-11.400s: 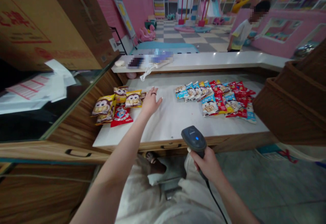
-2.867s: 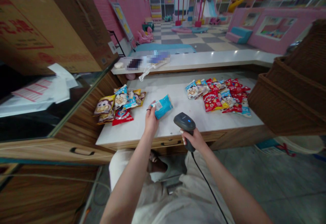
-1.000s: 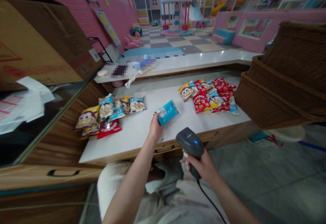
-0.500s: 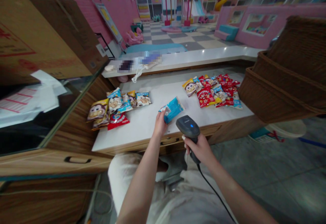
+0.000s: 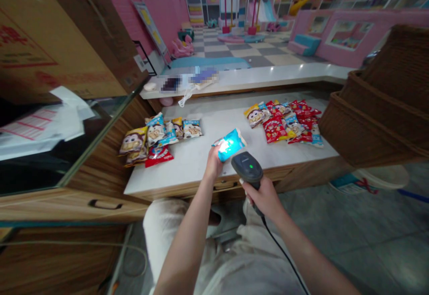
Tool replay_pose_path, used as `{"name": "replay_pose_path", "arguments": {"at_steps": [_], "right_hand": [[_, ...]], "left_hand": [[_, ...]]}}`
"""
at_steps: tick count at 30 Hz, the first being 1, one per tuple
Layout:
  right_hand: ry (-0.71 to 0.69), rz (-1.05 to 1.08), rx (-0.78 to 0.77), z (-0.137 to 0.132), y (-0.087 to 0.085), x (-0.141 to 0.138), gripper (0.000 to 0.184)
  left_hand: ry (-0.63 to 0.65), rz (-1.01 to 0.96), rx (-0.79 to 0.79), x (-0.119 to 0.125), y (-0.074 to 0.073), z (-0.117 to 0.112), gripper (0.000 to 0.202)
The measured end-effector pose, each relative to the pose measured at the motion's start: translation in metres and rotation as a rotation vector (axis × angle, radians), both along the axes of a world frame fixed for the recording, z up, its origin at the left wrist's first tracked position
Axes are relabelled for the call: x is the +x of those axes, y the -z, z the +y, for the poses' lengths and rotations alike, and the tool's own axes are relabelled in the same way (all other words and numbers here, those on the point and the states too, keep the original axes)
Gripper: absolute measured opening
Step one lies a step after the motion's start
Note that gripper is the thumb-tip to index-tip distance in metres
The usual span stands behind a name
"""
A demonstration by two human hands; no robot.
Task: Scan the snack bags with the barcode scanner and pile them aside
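My left hand [image 5: 213,163] grips a blue snack packet [image 5: 230,145] by its lower end and holds it above the white counter [image 5: 187,167]. My right hand [image 5: 264,199] is wrapped around the handle of a black corded barcode scanner [image 5: 247,167]. The scanner's head is right beside the packet and casts a bright light on it. Its small lamp glows green. A black cable [image 5: 284,257] hangs from the handle past my knees. Monkey-print snack packets [image 5: 154,137] lie in a heap to the left, and a larger red and blue heap [image 5: 281,123] lies to the right.
A large cardboard box [image 5: 60,44] and loose papers [image 5: 50,125] sit on a glass-topped cabinet at left. Stacked wicker baskets [image 5: 378,107] overhang the right. A white ledge [image 5: 268,75] with blurred items runs behind the counter, with a play area beyond it.
The packet has moved up and right, close to the scanner head. The scanner's lamp has gone from blue to green, and light now falls on the packet.
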State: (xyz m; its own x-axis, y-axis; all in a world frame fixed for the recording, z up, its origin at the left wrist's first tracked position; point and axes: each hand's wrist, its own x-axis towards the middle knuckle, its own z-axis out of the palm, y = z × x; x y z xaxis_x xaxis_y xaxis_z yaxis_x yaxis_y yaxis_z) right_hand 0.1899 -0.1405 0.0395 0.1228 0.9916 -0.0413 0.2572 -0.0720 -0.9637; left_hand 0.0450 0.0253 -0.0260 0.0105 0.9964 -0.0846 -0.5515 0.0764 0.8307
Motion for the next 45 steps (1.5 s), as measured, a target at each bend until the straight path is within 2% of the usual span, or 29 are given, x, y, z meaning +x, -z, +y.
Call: {"name": "replay_pose_path", "arguments": {"at_steps": [3, 7, 11, 13, 15, 18, 20, 22, 24, 28, 31, 33, 35, 40, 43, 45], "right_hand": [[0.016, 0.006, -0.007, -0.001, -0.002, 0.001, 0.032], [0.017, 0.02, -0.022, -0.005, -0.001, 0.004, 0.033], [0.035, -0.014, -0.021, -0.009, 0.004, 0.013, 0.035], [0.038, -0.038, -0.012, -0.011, 0.006, 0.018, 0.037], [0.033, -0.055, -0.007, -0.012, 0.007, 0.022, 0.04], [0.034, -0.058, -0.01, -0.013, 0.006, 0.027, 0.04], [0.039, -0.058, -0.002, -0.014, 0.007, 0.028, 0.038], [0.041, -0.062, 0.013, -0.014, 0.009, 0.03, 0.038], [0.038, -0.056, 0.015, -0.015, 0.011, 0.032, 0.039], [0.044, -0.022, -0.013, -0.016, 0.016, 0.039, 0.04], [0.08, -0.012, -0.015, -0.019, 0.016, 0.047, 0.037], [0.106, 0.021, -0.012, -0.021, 0.014, 0.052, 0.035], [0.127, 0.06, -0.013, -0.024, 0.012, 0.057, 0.034], [0.158, 0.075, -0.031, -0.031, 0.008, 0.068, 0.036], [0.18, 0.078, -0.042, -0.036, 0.008, 0.073, 0.034], [0.201, 0.075, -0.047, -0.04, 0.009, 0.077, 0.033]], "left_hand": [[-0.069, 0.027, -0.064, -0.002, 0.001, -0.002, 0.043], [-0.109, 0.079, -0.073, -0.002, 0.004, -0.003, 0.041], [-0.143, 0.211, 0.036, -0.013, -0.001, 0.004, 0.047], [-0.189, 0.36, 0.168, -0.028, -0.013, 0.015, 0.049], [-0.27, 0.591, 0.309, -0.05, -0.029, 0.03, 0.047], [-0.341, 1.068, 0.45, -0.086, -0.051, 0.056, 0.043], [-0.329, 1.376, 0.472, -0.106, -0.059, 0.069, 0.044], [-0.295, 1.524, 0.458, -0.118, -0.058, 0.077, 0.044], [-0.264, 1.559, 0.436, -0.123, -0.052, 0.079, 0.046], [-0.275, 1.654, 0.413, -0.116, -0.041, 0.08, 0.058], [-0.311, 1.656, 0.441, -0.093, -0.039, 0.081, 0.062], [-0.265, 1.586, 0.487, -0.065, -0.039, 0.081, 0.066], [-0.149, 1.456, 0.566, -0.025, -0.037, 0.077, 0.069], [0.144, 1.068, 0.736, 0.096, -0.02, 0.055, 0.074], [0.223, 0.989, 0.724, 0.157, -0.01, 0.046, 0.081], [0.232, 0.985, 0.687, 0.185, -0.005, 0.046, 0.085]]}}
